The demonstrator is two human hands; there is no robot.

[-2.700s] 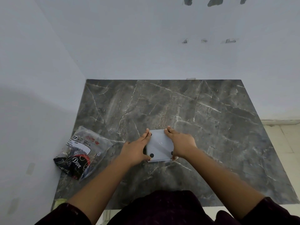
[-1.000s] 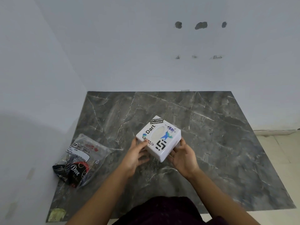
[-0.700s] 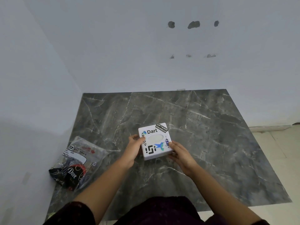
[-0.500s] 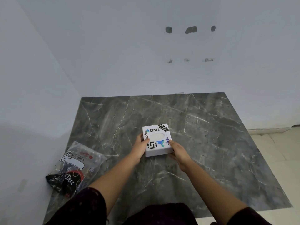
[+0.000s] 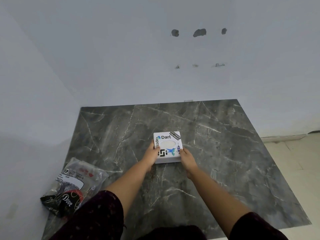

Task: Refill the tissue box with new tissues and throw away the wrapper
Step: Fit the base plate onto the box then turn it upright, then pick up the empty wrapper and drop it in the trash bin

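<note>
A square white tissue box with stickers and an oval top opening rests upright near the middle of the grey marble table. White tissue shows in the opening. My left hand grips the box's left front corner, thumb on top. My right hand holds its right front corner. A crumpled clear and black plastic wrapper printed "Dove" lies at the table's left front edge, apart from both hands.
White walls close the table in at the back and on the left. Pale floor tiles show beyond the table's right edge. Dark sleeves cover my upper arms at the bottom of the view.
The box lay bottom-up under both hands, was lifted and turned opening-up, then set down on the table farther from me. The wrapper has not moved.
</note>
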